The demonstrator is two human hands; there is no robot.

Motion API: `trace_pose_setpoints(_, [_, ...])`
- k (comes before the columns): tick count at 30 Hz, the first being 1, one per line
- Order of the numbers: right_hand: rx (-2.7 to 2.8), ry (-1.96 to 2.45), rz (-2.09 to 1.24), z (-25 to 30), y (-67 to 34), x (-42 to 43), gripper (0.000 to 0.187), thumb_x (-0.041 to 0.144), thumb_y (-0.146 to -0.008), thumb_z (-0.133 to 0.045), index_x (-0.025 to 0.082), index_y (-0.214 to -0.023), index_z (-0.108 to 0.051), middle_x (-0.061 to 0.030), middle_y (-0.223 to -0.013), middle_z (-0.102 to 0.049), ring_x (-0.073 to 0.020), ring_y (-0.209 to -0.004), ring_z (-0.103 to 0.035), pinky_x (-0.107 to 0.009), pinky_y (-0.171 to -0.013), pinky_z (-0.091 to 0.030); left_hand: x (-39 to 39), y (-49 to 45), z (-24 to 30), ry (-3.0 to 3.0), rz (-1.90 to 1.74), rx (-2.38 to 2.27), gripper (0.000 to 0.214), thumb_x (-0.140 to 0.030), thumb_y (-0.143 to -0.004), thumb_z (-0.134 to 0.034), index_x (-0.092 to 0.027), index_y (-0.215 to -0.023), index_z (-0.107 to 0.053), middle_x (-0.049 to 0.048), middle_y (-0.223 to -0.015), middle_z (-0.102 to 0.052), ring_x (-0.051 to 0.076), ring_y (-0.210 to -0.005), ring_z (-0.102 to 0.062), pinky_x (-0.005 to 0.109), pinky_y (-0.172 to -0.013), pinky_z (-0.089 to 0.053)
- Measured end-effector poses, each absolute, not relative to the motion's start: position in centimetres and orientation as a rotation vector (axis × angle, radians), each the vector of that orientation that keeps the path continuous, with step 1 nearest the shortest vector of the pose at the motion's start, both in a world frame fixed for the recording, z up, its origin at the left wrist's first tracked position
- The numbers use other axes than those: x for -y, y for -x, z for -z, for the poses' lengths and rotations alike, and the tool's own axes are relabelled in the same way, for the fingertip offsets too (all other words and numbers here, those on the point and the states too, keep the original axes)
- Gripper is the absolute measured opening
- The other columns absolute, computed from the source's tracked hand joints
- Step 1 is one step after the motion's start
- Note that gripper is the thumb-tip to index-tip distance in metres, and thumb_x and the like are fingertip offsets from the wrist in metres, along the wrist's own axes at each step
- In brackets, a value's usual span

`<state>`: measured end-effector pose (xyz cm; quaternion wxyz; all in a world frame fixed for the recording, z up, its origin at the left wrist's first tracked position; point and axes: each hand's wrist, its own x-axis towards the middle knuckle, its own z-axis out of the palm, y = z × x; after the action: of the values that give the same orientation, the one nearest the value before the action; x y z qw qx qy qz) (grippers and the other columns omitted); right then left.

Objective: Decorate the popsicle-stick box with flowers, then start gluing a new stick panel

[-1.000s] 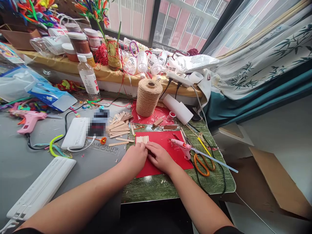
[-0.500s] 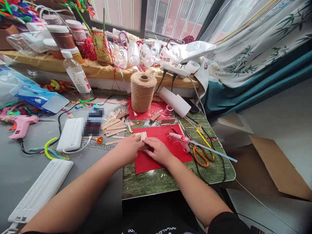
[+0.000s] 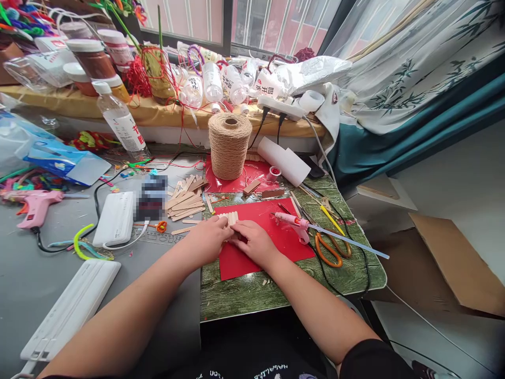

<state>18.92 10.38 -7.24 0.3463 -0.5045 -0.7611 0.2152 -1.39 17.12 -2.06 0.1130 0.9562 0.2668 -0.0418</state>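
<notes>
Side by side, several popsicle sticks (image 3: 233,217) form a small flat panel over a red sheet of card (image 3: 272,231). My left hand (image 3: 209,238) is closed on the panel's left side, fingers bent over it. From the right, my right hand (image 3: 254,242) grips the same panel, its fingertips close to the left hand's. The panel's lower part is hidden behind my hands. A pile of loose popsicle sticks (image 3: 187,201) lies left of the card. On the card's right side rests a pink glue gun (image 3: 292,221) with a long clear glue stick in it.
Behind the card stands a cone of twine (image 3: 230,147). Orange-handled scissors (image 3: 329,252) lie by the right table edge. White power banks (image 3: 71,310) and a second pink glue gun (image 3: 37,205) are at the left. Bottles (image 3: 122,123) and a power strip (image 3: 281,107) line the back.
My hands stay on the stick panel with barely any movement. The whole view has shifted slightly; nothing has been picked up or let go.
</notes>
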Motion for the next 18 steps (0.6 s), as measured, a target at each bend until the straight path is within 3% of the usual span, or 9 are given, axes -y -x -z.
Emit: trace_pose_setpoints(18, [1.971,1.306,-0.568,7.5,-18.9,-10.3,0.033,0.016,-0.091,-0.073,0.022,-0.123,-0.07,-0.0112,-0.122,-0.072,-0.0247,-0.118,-0.065,-0.042,-0.108,-0.052,-15.0,0.8,2.4,-2.876,0.157,-0.87,0.039,-0.012,-0.087,-0.056,-0.016,-0.125,-0.065,0.0148,-0.122,-0.062,0.03,-0.111,-0.058,0.041,-0.09,-0.049])
